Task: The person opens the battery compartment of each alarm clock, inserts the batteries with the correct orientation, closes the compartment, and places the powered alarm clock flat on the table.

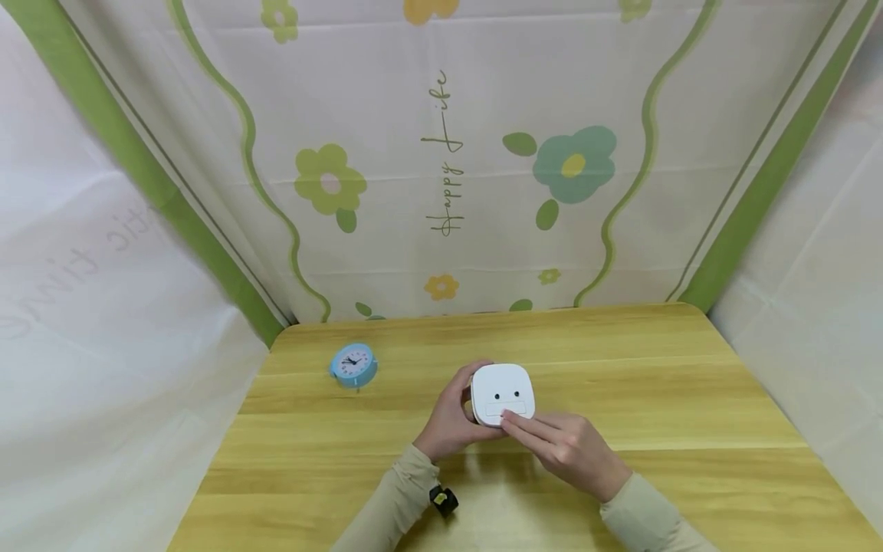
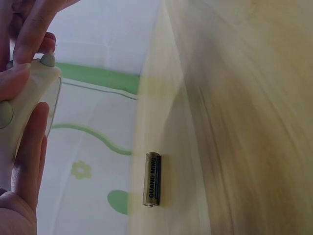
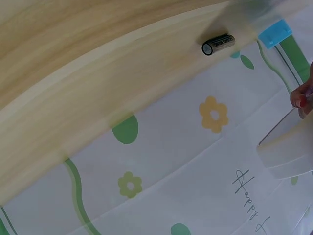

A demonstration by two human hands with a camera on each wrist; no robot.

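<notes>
My left hand [image 1: 451, 418] grips a white rounded-square device [image 1: 502, 376] by its side, with the thumb along the lower edge. Two dark round spots and a rectangular cover panel [image 1: 506, 409] mark the face turned up toward the head camera. Extended fingers of my right hand [image 1: 572, 452] touch that panel near its lower edge. Seen from the left wrist, the device has rounded greenish feet [image 2: 47, 59] and a clear pane at its far side. A gold-and-black battery [image 2: 152, 179] lies on the table beyond the hands; in the head view it is hidden.
A light-blue alarm clock [image 1: 354, 365] stands on the wooden table [image 1: 641, 368], left of the hands. Flower-printed curtains [image 1: 386, 100] rise behind the table's back edge, and pale cloth hangs along both sides. A black strap piece [image 1: 444, 501] sits at the left wrist.
</notes>
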